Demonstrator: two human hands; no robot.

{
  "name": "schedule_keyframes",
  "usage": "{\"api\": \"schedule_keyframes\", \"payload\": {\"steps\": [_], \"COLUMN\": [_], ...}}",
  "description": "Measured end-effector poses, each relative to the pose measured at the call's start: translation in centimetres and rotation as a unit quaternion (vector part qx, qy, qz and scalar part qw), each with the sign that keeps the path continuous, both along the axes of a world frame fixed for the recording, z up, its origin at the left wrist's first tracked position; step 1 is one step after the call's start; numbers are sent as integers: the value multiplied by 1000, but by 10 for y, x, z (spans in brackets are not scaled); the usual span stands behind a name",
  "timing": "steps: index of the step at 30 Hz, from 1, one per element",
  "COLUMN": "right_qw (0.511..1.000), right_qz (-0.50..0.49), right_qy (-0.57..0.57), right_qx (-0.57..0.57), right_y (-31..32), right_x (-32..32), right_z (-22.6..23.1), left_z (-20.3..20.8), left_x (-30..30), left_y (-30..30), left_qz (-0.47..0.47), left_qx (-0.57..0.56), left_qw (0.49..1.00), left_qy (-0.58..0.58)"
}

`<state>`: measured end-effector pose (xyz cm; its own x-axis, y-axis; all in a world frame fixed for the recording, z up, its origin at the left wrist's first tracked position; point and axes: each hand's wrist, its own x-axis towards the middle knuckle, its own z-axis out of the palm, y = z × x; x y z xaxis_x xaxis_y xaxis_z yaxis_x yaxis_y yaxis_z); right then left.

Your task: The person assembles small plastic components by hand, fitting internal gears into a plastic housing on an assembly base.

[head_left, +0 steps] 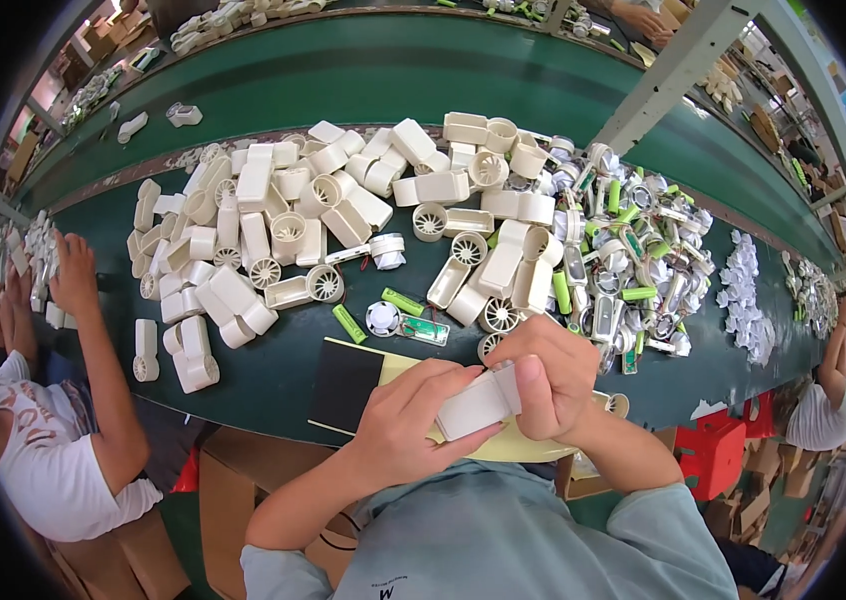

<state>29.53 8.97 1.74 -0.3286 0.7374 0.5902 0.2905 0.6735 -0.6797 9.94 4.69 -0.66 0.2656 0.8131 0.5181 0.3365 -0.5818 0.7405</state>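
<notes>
Near the table's front edge, both my hands hold one cream plastic housing [478,405]. My left hand [405,415] wraps round its wider boxy end, with the thumb below and the fingers above. My right hand [551,375] closes on the other end, its thumb pressed along the side; the fingers hide most of that end. Under my hands lies a yellow sheet [400,368] beside a black pad [346,382]. Just beyond are a green battery cell [349,324], a small white round part [383,318] and a green circuit board [425,330].
A large heap of cream housings [253,185] with slatted round ends covers the table's middle left. To the right are piled wired assemblies [633,250] with green cells, then small white pieces [743,300]. A green conveyor belt [343,75] runs behind. Co-workers sit at both sides.
</notes>
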Motion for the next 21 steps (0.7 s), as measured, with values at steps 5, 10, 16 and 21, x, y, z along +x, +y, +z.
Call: {"api": "schedule_keyframes", "payload": {"steps": [5, 10, 16, 21], "right_qw": [997, 985, 945, 921], "right_qz": [-7, -124, -217, -172], "right_qy": [-12, 60, -169, -280], "right_qx": [-80, -108, -176, -210], "right_y": [-6, -22, -89, -100], "right_x": [15, 75, 165, 158], "right_z": [0, 11, -11, -18], "left_z": [8, 19, 31, 8], "left_x": [6, 4, 3, 1], "left_y": [11, 48, 225, 292], "left_qz": [-60, -48, 148, 300], "left_qx": [-62, -296, -162, -85], "left_qw": [995, 945, 974, 940], "left_qy": [-40, -132, -47, 137]}}
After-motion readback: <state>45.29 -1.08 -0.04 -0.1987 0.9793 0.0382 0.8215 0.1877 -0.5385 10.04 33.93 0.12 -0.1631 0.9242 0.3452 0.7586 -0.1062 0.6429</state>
